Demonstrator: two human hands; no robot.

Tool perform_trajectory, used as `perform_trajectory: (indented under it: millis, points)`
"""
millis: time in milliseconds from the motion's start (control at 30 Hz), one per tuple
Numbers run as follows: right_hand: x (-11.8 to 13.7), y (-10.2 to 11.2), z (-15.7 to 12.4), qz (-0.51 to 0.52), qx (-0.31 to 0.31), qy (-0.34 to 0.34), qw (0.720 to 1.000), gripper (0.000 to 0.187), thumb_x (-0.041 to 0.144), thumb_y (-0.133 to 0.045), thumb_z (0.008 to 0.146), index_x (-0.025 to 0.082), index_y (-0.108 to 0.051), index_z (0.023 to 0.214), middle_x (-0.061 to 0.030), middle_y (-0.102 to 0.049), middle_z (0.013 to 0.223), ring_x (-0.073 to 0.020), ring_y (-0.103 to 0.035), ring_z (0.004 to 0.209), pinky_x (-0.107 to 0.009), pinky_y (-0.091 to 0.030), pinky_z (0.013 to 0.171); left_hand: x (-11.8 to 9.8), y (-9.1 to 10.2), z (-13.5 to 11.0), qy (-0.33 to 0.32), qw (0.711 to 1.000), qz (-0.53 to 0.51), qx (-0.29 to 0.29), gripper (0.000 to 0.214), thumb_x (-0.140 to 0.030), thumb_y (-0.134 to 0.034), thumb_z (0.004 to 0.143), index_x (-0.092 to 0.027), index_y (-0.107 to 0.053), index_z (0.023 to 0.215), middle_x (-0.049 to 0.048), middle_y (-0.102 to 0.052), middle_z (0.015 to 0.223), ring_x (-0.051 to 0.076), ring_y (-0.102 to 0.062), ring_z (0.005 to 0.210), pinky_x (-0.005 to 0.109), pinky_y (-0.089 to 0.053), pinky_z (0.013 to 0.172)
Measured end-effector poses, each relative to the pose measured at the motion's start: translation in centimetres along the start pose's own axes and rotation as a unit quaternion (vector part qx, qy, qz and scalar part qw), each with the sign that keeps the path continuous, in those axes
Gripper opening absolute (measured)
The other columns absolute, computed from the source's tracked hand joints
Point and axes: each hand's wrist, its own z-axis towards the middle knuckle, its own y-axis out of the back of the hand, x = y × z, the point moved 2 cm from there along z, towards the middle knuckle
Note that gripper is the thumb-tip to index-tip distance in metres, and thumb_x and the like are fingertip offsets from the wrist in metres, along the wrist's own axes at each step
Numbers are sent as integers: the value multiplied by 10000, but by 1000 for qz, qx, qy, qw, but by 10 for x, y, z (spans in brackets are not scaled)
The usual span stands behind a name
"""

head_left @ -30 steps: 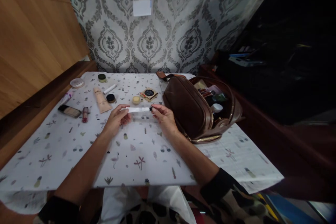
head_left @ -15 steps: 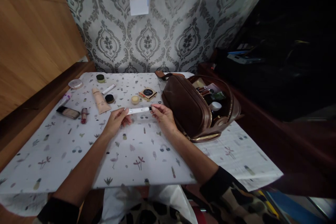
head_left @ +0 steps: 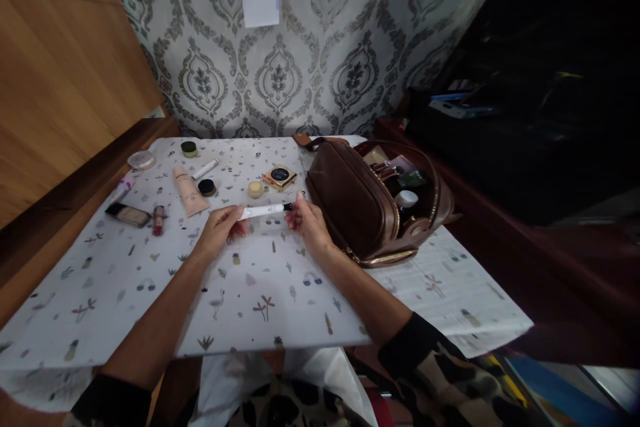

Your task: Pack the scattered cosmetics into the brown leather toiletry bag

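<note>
A slim white cosmetic tube [head_left: 265, 211] with a black end lies level above the table. My left hand [head_left: 220, 227] pinches its left end between thumb and fingers. At the black end is my right hand [head_left: 311, 221], its thumb raised off the tube and its fingers loosely bent close by. Whether those fingers touch the black end I cannot tell. Just beyond the tube sit a small pale-yellow pot [head_left: 255, 189] and a gold-edged compact [head_left: 280, 177]. To the right of my right hand stands an unzipped brown makeup bag [head_left: 350, 197] with several cosmetics inside.
On the patterned tablecloth [head_left: 235, 320], to the left, lie a beige tube [head_left: 190, 193], a black-lidded jar [head_left: 207, 187], a white stick [head_left: 205, 169], a green-lidded jar [head_left: 189, 149], a round compact [head_left: 142, 160], a foundation bottle [head_left: 129, 215] and a red lip gloss [head_left: 158, 220]. A wooden cabinet [head_left: 70, 73] borders the left.
My right thumb has lifted from the black end of the tube, and the right fingers have loosened. My left hand keeps its hold. The view has shifted slightly.
</note>
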Motion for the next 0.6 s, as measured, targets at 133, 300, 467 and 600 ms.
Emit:
perform_trajectory:
  millis: [133,300,467,600]
  points:
    - [5,-3,-3,33,32,10,999,603,671,-831,592,216,-658,947,5,-658,691,-134,-588,578,-238,-398,500,1,2,1,0,1000,-9,-19,549,-694,-739,721,-150,-665,704,34,-642,553,105,-548,453,203,-362,418]
    - [6,-4,-5,11,49,51,997,501,582,-888,554,211,-656,799,28,-624,659,-102,-534,546,-228,-386,491,2,2,2,0,1000,-12,-10,532,-678,-740,728,-152,-664,699,32,-636,552,102,-543,449,202,-356,409]
    - [-1,-2,-2,-19,33,6,999,603,757,-782,601,200,-557,639,15,-572,549,-87,-448,439,-240,-332,431,2,2,2,-2,1000,-8,1,525,-671,-732,740,-152,-667,694,35,-637,560,105,-546,454,206,-366,413]
    - [1,-2,-2,7,26,-11,1000,610,751,-770,614,205,-637,850,-5,-645,656,-126,-563,528,-240,-385,465,2,2,2,0,1000,-13,-8,529,-676,-734,732,-152,-666,700,32,-626,553,108,-545,450,207,-355,403]
